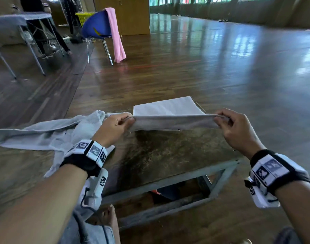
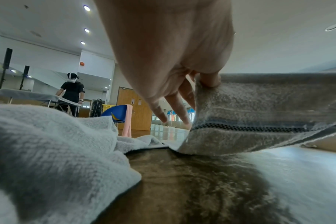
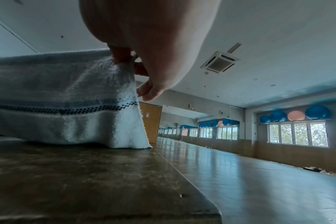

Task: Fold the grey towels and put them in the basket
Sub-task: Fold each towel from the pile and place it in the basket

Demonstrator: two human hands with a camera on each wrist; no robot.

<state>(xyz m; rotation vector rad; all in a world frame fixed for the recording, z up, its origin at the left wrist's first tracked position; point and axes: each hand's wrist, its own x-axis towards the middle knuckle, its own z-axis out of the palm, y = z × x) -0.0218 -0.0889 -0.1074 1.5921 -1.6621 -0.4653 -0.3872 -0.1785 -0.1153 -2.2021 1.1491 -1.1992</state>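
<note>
Wooden gym flooring stretches past the worn brown tabletop before me. My left hand and right hand each pinch a near corner of the grey towel with a dark checked stripe, lifting that edge taut while its far part lies flat. Another crumpled grey towel lies just left.

Between the left hand and right hand stretches a towel of nubbly grey terry cloth, above a worn, matt wooden desk; beyond them lies a glossy wooden floor.
</note>
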